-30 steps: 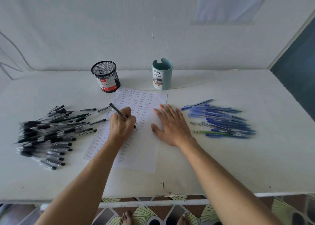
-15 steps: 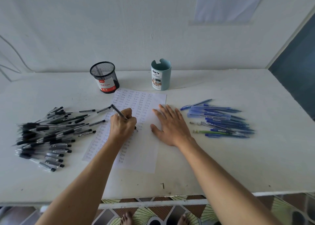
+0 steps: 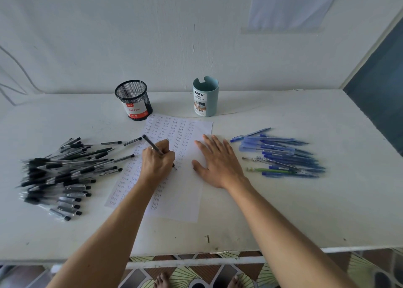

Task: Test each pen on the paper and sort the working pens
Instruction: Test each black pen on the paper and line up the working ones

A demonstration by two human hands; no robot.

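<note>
Head view is showing the left hand [image 3: 157, 163] gripping a black pen [image 3: 152, 145], lower barrel hiding inside the grip, tip at the paper [image 3: 184, 200]; the right hand [image 3: 218, 163] is lying flat on it.

One paper [image 3: 185, 200]. Two holders: mesh cup [image 3: 133, 100], teal cup [image 3: 205, 97]. Dozens of black pens [image 3: 63, 174] in pile, exact count unclear. One pen [image 3: 152, 146] in left hand [image 3: 157, 163]. Roughly fifteen to twenty blue pens [image 3: 283, 154], overlapping. One green pen [image 3: 268, 170].
</note>
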